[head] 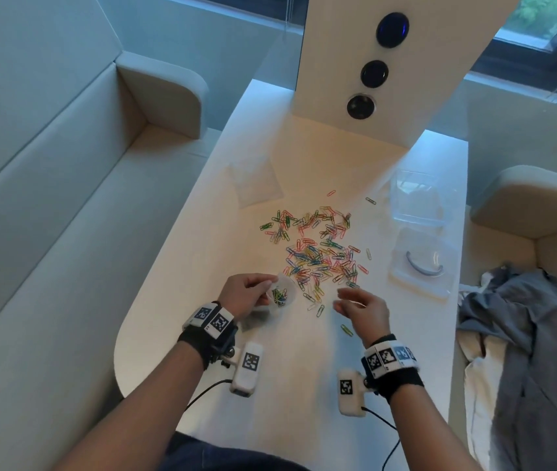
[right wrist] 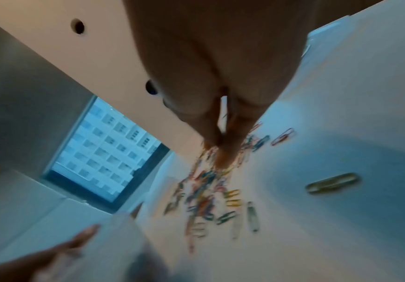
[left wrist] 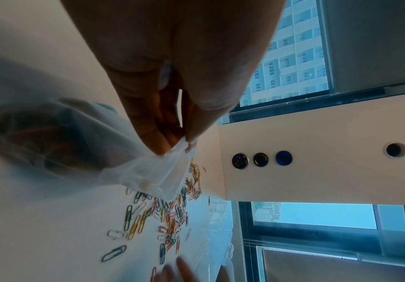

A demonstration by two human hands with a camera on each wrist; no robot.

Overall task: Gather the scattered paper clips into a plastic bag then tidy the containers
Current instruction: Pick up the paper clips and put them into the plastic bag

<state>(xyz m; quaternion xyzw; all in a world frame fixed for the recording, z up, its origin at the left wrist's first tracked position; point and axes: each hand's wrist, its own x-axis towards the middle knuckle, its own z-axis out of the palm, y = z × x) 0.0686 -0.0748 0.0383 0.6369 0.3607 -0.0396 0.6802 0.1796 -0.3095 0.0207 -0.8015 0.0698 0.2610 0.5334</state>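
Observation:
Several coloured paper clips (head: 321, 253) lie scattered over the middle of the white table (head: 175, 334). My left hand (head: 268, 290) pinches the rim of a small clear plastic bag (head: 284, 294) at the pile's near-left edge; a few clips sit inside it. The left wrist view shows thumb and fingers gripping the bag (left wrist: 148, 171) above the clips (left wrist: 167, 209). My right hand (head: 340, 300) hovers just right of the bag with fingers loosely extended and nothing seen in them. In the blurred right wrist view its fingers (right wrist: 230, 152) point down at the clips (right wrist: 206, 196).
A clear plastic container (head: 421, 198) stands at the table's right edge, its lid (head: 421, 266) nearer me. A second flat clear bag (head: 256, 181) lies far left of the pile. A white panel with round buttons (head: 372, 73) rises behind. Grey clothing (head: 525, 334) lies on the right seat.

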